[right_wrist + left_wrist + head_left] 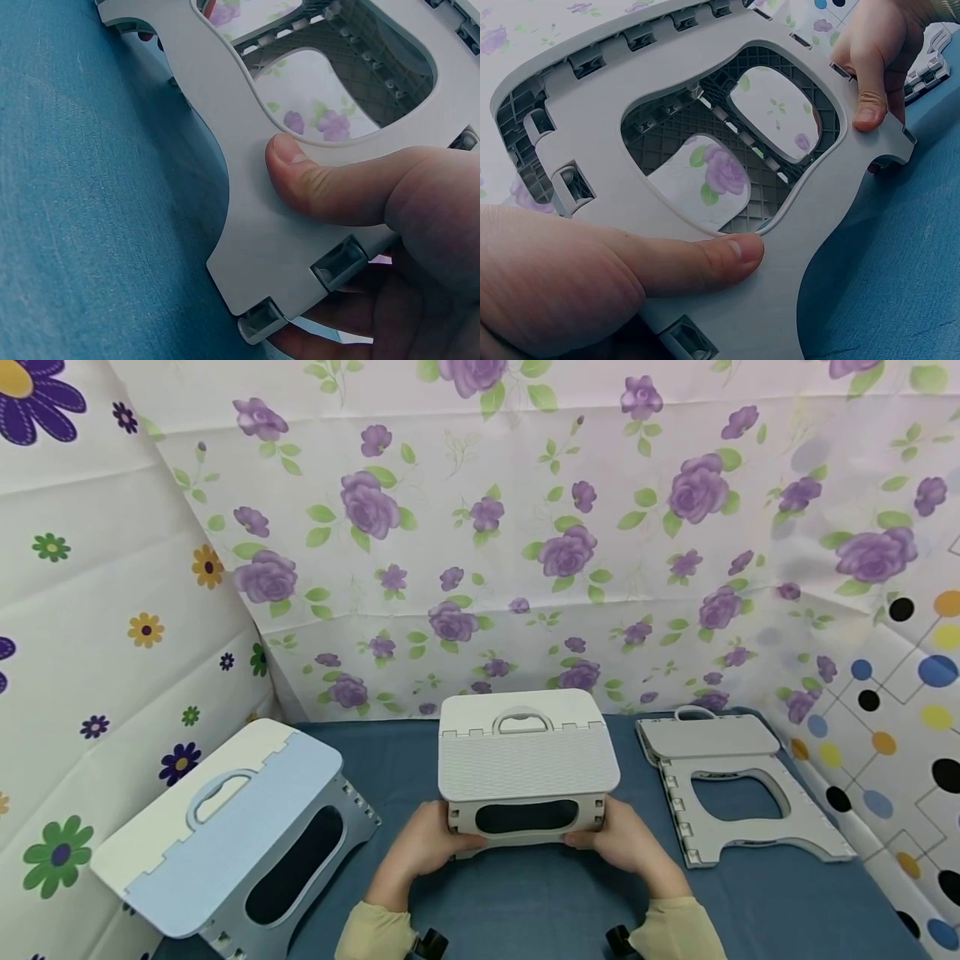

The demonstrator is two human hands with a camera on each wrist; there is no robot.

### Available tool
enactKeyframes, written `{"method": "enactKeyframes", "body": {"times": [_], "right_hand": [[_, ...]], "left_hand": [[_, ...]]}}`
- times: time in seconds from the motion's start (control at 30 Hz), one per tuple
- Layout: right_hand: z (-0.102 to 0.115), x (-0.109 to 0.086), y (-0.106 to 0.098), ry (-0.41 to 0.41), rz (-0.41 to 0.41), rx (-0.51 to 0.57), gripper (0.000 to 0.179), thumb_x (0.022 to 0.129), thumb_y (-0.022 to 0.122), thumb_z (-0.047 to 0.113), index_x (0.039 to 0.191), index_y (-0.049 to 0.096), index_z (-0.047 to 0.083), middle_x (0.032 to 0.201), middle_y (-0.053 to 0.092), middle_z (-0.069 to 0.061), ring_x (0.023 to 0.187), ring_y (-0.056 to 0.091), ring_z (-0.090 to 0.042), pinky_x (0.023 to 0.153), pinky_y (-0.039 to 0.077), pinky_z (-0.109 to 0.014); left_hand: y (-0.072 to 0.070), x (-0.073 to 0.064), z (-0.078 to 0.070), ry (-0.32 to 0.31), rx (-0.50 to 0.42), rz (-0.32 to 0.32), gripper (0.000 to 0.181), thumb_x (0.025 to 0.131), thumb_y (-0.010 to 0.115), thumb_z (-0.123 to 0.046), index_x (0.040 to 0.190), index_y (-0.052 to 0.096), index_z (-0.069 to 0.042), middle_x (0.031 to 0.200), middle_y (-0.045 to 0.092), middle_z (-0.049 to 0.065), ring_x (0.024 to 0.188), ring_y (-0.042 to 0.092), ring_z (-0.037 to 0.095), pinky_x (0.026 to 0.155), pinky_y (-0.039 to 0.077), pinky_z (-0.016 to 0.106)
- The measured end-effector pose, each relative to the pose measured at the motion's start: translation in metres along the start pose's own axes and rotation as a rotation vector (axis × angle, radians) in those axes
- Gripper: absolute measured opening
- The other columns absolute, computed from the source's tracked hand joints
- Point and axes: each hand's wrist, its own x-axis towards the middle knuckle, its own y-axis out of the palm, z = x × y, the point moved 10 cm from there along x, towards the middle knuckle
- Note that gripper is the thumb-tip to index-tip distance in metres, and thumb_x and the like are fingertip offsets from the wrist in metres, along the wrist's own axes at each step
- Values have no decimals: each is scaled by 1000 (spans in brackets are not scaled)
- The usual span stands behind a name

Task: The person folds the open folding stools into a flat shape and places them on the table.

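Note:
A white folding step stool (528, 768) with a carry handle stands unfolded in the middle of the table. My left hand (426, 843) grips its near leg panel at the left side, thumb across the front face. At the opposite side my right hand (621, 842) holds the same panel. In the left wrist view the left thumb (697, 262) lies just below the panel's large opening. The right wrist view shows the right thumb (330, 180) on the panel's face, with the other fingers curled behind its hinged edge, partly hidden.
At the left a blue and white folding stool (232, 810) stands unfolded at an angle. A pale stool (738, 810) lies at the right with its panels spread out low on the blue tablecloth (532, 910). Flowered cloth (465, 568) hangs behind the table.

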Motion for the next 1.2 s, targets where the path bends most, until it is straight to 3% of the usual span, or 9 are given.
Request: {"method": "enactKeyframes", "body": {"times": [1.2], "right_hand": [[0, 1, 0, -9, -7, -7, 69, 75, 100, 20, 134, 67, 8, 119, 75, -7, 105, 69, -23, 95, 54, -57]], "left_hand": [[0, 0, -1, 2, 4, 6, 60, 84, 95, -30, 134, 70, -8, 113, 77, 8, 98, 73, 22, 84, 58, 47]]}}
